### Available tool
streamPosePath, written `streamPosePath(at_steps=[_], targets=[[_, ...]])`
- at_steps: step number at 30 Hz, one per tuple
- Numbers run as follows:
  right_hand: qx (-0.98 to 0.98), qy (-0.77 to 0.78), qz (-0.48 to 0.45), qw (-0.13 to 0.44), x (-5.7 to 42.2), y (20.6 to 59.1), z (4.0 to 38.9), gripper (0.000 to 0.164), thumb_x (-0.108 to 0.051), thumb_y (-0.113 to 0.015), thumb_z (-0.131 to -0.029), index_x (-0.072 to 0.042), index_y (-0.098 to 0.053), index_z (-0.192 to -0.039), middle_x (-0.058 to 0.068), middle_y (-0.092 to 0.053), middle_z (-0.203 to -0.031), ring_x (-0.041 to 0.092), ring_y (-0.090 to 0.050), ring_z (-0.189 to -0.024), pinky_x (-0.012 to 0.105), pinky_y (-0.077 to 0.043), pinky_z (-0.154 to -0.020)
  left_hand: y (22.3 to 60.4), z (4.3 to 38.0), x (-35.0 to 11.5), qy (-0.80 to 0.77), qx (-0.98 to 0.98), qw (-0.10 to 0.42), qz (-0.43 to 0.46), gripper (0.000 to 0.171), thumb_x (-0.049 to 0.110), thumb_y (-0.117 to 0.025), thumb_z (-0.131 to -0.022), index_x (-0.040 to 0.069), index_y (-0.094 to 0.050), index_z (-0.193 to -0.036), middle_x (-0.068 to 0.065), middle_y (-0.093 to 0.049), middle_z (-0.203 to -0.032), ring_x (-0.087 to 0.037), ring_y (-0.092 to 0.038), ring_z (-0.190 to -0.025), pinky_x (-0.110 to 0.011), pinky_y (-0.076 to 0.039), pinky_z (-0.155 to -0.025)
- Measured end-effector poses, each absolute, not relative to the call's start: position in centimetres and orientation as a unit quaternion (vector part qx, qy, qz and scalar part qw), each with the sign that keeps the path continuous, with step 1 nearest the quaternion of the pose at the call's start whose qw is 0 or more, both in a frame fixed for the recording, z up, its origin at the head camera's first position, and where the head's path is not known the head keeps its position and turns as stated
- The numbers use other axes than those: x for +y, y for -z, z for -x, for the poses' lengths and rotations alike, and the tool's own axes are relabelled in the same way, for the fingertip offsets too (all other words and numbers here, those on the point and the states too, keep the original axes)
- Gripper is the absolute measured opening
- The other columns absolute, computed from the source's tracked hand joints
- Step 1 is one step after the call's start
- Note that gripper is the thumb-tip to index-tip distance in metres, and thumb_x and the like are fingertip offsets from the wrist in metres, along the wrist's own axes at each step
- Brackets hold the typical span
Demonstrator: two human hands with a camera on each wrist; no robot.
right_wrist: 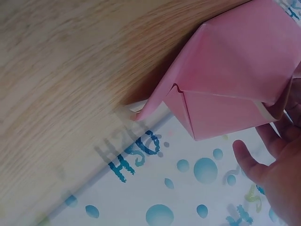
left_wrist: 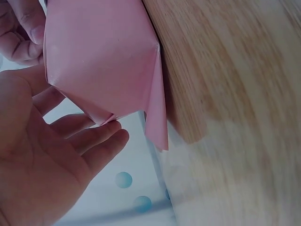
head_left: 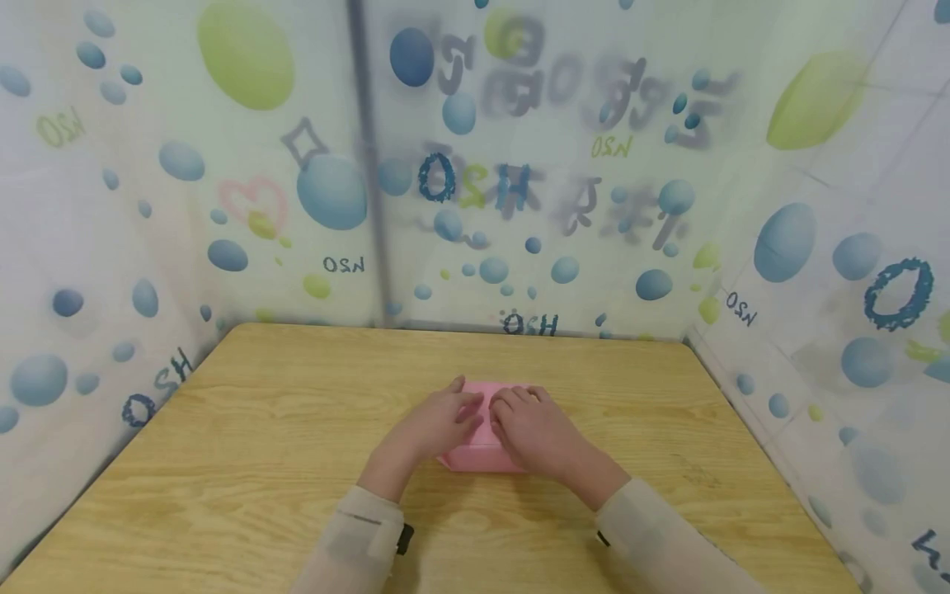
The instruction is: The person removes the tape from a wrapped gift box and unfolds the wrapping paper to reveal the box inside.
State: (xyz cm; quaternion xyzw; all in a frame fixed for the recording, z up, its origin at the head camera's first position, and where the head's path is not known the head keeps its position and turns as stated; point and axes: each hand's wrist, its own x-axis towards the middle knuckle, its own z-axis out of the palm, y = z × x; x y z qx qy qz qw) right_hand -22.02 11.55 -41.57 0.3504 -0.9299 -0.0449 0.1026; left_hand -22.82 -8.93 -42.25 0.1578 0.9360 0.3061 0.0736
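While both hands are lying flat on the pink paper (head_left: 482,450) near the table's (head_left: 223,462) middle, toward the far edge, we are pressing it with the left hand (head_left: 438,425) and right hand (head_left: 536,429), fingers straight. We are judging firm, even pressure best. Only the spotted curtain (head_left: 148,206) is surrounding us; nothing is obstructing.

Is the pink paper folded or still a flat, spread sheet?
Folded. The pink paper shows creases and layered flaps in both wrist views, and lies on the table under both hands.
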Motion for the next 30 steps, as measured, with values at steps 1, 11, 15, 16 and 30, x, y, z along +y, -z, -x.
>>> streamPosePath(at_steps=[1, 11, 15, 16, 30], targets=[[-0.928, 0.045, -0.354, 0.107, 11.6, 41.6, 21.9, 0.03, -0.033, -0.062, -0.108, -0.012, -0.067, -0.13, 0.002, -0.069, -0.129, 0.022, -0.064, -0.129, 0.052, -0.051, -0.117, 42.2, 22.8, -8.9, -0.306, 0.936, 0.073, -0.158, 0.047, 0.031, -0.061, -0.109, 0.013, -0.059, -0.153, -0.022, -0.031, -0.174, -0.042, -0.043, -0.155, -0.058, -0.041, -0.124], [-0.916, 0.028, -0.376, 0.134, 12.6, 41.6, 20.2, 0.016, -0.029, -0.062, -0.108, -0.015, -0.068, -0.116, 0.0, -0.07, -0.12, 0.02, -0.065, -0.121, 0.049, -0.051, -0.116, 42.1, 22.7, -9.0, -0.3, 0.938, 0.074, -0.158, 0.046, 0.032, -0.061, -0.109, 0.015, -0.06, -0.152, -0.02, -0.032, -0.174, -0.041, -0.041, -0.157, -0.058, -0.042, -0.124], [-0.909, 0.033, -0.387, 0.149, 12.9, 41.7, 19.2, 0.009, -0.026, -0.064, -0.107, -0.018, -0.067, -0.11, -0.002, -0.068, -0.114, 0.018, -0.064, -0.118, 0.047, -0.052, -0.112, 42.2, 22.9, -9.0, -0.298, 0.939, 0.073, -0.157, 0.046, 0.031, -0.061, -0.109, 0.014, -0.06, -0.152, -0.021, -0.033, -0.173, -0.041, -0.041, -0.157, -0.058, -0.041, -0.124], [-0.905, 0.035, -0.393, 0.157, 13.0, 41.7, 18.9, 0.008, -0.025, -0.065, -0.107, -0.017, -0.067, -0.11, -0.002, -0.068, -0.113, 0.018, -0.064, -0.117, 0.047, -0.053, -0.111, 42.2, 22.9, -9.0, -0.296, 0.939, 0.072, -0.157, 0.046, 0.031, -0.061, -0.109, 0.014, -0.061, -0.152, -0.021, -0.033, -0.173, -0.041, -0.041, -0.157, -0.058, -0.041, -0.124], [-0.885, 0.059, -0.419, 0.193, 13.2, 42.8, 17.6, 0.007, -0.023, -0.064, -0.105, -0.018, -0.066, -0.109, -0.003, -0.065, -0.112, 0.018, -0.057, -0.111, 0.046, -0.05, -0.101, 42.2, 22.9, -9.0, -0.285, 0.943, 0.069, -0.161, 0.046, 0.032, -0.061, -0.109, 0.014, -0.061, -0.151, -0.022, -0.033, -0.173, -0.041, -0.043, -0.155, -0.057, -0.041, -0.124]])
